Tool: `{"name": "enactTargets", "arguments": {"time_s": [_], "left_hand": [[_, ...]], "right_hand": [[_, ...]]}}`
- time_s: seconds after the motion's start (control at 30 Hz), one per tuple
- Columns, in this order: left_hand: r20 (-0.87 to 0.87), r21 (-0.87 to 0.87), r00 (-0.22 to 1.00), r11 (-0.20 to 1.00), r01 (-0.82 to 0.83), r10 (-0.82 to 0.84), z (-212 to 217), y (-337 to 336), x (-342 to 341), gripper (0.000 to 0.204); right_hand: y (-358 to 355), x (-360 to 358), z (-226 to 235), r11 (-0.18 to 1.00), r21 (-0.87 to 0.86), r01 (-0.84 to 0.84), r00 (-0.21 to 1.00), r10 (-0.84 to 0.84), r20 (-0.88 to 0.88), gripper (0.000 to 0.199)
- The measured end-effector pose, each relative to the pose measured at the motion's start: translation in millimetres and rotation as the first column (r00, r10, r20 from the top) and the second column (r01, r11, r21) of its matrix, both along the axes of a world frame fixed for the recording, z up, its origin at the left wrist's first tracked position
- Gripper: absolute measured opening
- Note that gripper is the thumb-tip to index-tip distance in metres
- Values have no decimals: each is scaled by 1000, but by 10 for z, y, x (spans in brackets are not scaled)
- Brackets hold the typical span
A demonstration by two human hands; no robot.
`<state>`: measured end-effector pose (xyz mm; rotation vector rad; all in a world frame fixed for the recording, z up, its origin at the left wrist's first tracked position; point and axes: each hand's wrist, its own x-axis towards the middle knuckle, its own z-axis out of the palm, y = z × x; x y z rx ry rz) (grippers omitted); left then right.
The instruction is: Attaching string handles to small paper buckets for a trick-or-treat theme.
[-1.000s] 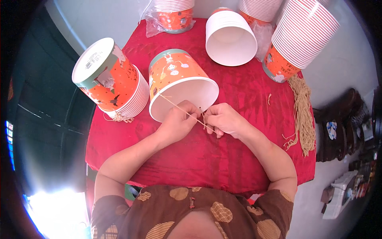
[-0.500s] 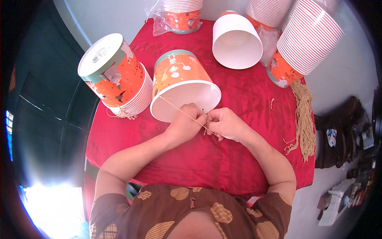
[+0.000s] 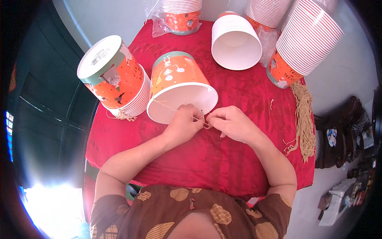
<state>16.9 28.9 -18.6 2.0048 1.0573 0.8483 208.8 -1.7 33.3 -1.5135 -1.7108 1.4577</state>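
At the left edge of the red-covered worktop point(image 3: 246, 167), we see a stack of orange buckets point(image 3: 119, 89) upside down, rims low and white base up, which probably keeps it steady; a tuft of loose strands point(image 3: 121, 115) lies against its lowest rims. Just right of it, left of the worktop's middle, the working bucket point(image 3: 181, 73) lies on its side with its mouth toward the near edge, so that, we judge, both hands can reach the rim. Beyond it, by the far edge, stands a plastic-wrapped stack point(image 3: 183, 20). A thin string point(image 3: 169, 106) slants from the left of the mouth to the hands, and its straight run suggests light tension. Our left hand point(image 3: 185, 125) is at the lower rim, its grip curled closed on the string, perhaps to steady it. Just beside it, our right hand point(image 3: 230, 123) brings thumb and forefinger close by the string's small loop; we cannot tell whether that grip has closed on it. Toward the far edge, a white-lined bucket point(image 3: 236, 49) lies mouth toward us, and near the far right corner a tall stack point(image 3: 308, 38) stands upright. Along the right edge lies a bundle of cords point(image 3: 304, 123), within easy reach, it seems.
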Motion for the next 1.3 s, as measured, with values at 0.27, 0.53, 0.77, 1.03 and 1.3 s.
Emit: {"name": "enactTargets", "arguments": {"time_s": [0.27, 0.53, 0.77, 1.03, 1.3], "left_hand": [[74, -434, 997, 900, 44, -13, 131, 1, 28, 7], [174, -364, 985, 930, 52, 13, 68, -5, 51, 9], [263, -631, 963, 765, 128, 56, 190, 3, 33, 9], [293, -697, 953, 700, 156, 79, 265, 9, 39, 9], [377, -645, 921, 741, 186, 97, 187, 20, 39, 1]], "right_hand": [[-93, 1, 104, 998, -20, -65, 994, 63, -86, 22], [-295, -126, 222, 931, 224, -287, 955, 297, -11, 24], [-478, -326, 198, 827, 330, -454, 889, 400, 221, 46], [-633, -555, -100, 435, 749, -499, 842, 41, 537, 52], [-558, -486, 6, 269, 881, -390, 895, -113, 431, 17]]}}
